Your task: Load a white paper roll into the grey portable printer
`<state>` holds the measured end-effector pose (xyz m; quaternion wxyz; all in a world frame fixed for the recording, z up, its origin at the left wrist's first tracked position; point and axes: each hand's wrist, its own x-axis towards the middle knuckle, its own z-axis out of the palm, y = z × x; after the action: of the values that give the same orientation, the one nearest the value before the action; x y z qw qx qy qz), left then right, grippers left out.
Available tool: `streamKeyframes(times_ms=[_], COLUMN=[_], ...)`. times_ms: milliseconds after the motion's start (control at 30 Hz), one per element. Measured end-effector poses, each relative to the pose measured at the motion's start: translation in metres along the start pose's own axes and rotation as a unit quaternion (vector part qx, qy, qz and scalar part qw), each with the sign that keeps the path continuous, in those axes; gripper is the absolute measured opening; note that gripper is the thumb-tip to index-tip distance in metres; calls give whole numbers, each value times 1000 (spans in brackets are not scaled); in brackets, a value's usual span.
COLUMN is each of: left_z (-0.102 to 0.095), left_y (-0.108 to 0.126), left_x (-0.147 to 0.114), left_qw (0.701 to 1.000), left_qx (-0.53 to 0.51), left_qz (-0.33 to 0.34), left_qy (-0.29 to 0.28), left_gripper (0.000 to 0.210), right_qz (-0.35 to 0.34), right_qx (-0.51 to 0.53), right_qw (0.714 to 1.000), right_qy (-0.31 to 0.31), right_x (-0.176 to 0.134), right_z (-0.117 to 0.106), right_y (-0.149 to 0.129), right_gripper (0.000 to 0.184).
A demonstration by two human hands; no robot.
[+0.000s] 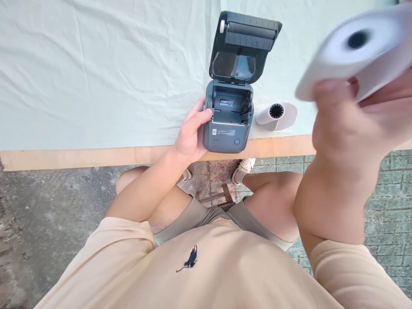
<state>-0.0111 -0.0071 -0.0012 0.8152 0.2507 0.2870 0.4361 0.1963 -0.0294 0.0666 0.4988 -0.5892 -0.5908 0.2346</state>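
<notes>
A dark blue-grey label printer (227,139) is at the table's front edge, its lid (234,64) swung up and its paper bay bare inside. My left hand (195,131) grips the printer's left side, thumb on the rim of the bay. Raised at the right, close to the camera, my right hand (350,107) is closed around a white paper roll (334,56) with a dark core hole; motion blurs both. Some paper hangs loose from this roll. Just right of the printer lies a small white roll (265,116) with a black toothed core and a loose paper end.
A pale, wrinkled cloth (112,77) covers the table, with a bare wooden strip (80,158) along the front edge. My legs are below that edge, beside part of a wooden stool (219,197). Paving (389,214) shows at the lower right.
</notes>
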Motion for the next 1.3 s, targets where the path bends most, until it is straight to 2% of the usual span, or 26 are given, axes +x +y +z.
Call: streamKeyframes(times_ms=[67,100,167,267,367,533,667,800,900,967,1033,1200,1300], left_z=[2,3,5,8,8,7,5,2,0,0,1,5,5], left_y=[-2,-2,-3,-3,-2,-1,1,1,0,0,-1,-1,-1], left_x=[-1,-2,-3,-6,-8,-9,-9,-7,-6,-6,-7,-10,-9], left_qw=[1000,1000,999,999,998,999,1000,1000,1000,1000,1000,1000,1000], left_qx=[-9,-13,-8,26,47,25,1,-6,0,3,4,9,2], left_qz=[13,19,28,21,7,8,-11,-9,0,4,5,7,3], left_qy=[8,11,15,21,33,30,25,9,1,6,4,-1,0], left_gripper=[19,18,16,22,27,24,25,21,17,17,20,21,21], right_qz=[-94,-111,-99,-67,-73,-77,-102,-143,-151,-162,-156,-109,-112], right_qx=[-87,-144,-254,-349,-352,-335,-276,-257,-266,-268,-293,-387,-401], right_qw=[990,978,951,919,916,924,935,944,941,942,936,905,899], right_qy=[-65,-100,-147,-169,-176,-169,-198,-152,-141,-125,-118,-142,-135], right_x=[-8,-10,-11,-9,-8,-9,-10,-13,-15,-14,-12,-7,-5], right_z=[14,21,33,42,46,48,45,42,42,43,45,52,54], right_y=[-22,-28,-31,-26,-22,-18,-17,-17,-17,-15,-13,-9,-10], right_gripper=[29,25,24,21,21,23,5,17,5,10,14,10,19])
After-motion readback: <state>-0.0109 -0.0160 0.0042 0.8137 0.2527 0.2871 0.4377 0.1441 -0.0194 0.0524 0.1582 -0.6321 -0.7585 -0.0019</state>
